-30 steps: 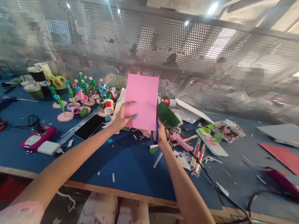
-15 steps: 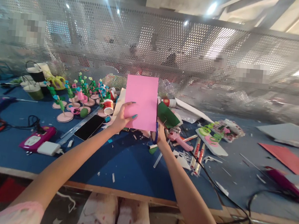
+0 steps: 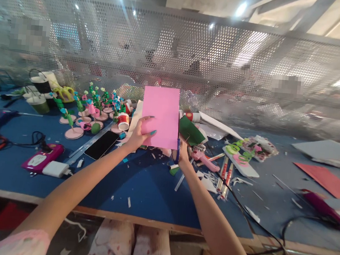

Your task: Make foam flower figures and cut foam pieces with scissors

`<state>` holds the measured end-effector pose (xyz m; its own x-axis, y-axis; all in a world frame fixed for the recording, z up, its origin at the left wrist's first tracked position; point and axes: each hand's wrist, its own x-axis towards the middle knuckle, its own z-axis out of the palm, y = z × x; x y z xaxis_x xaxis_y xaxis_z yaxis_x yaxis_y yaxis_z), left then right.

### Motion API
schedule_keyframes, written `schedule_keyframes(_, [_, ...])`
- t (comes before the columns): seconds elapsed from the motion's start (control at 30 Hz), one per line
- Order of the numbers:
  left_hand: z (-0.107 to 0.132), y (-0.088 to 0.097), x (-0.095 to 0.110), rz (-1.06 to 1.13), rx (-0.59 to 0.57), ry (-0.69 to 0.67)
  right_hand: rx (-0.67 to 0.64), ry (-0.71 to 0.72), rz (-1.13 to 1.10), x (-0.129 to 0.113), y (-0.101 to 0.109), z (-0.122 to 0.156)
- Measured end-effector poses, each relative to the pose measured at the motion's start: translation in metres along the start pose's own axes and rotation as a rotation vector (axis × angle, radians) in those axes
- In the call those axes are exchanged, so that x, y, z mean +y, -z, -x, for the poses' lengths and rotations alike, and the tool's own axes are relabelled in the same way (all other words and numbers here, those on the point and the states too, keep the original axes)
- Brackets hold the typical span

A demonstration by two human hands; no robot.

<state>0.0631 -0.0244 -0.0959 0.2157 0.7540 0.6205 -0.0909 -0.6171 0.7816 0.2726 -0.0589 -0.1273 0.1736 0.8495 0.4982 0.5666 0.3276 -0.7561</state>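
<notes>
A sheet of pink paper (image 3: 161, 111) is held up over the table in front of me. My left hand (image 3: 139, 134) grips its lower left part, thumb on the near face and the other fingers partly out of sight. At the sheet's lower right edge, my right hand (image 3: 183, 154) is closed on scissors with blue handles (image 3: 178, 151). Their blades lie along the right edge of the paper and are mostly hidden from me. Just right of the scissors is a piece of dark green paper (image 3: 192, 131).
A black phone (image 3: 101, 144) and a clear ruler (image 3: 89, 144) lie left of centre. Several small flower crafts (image 3: 73, 133) stand behind them. A pink glue gun (image 3: 205, 160), paper scraps and a white phone (image 3: 241, 162) lie to the right. A perforated metal screen (image 3: 177, 41) rises behind the table.
Almost nothing differs. The top of the pink sheet sits very slightly lower; both hands keep their hold.
</notes>
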Motion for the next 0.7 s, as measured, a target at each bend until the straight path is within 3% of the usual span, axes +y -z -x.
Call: schedule_keyframes(0.7, [0.0027,-0.0036,0.0082,-0.055,0.004,0.018,0.138,0.114,-0.019,0.0022,0.0023,0.0001])
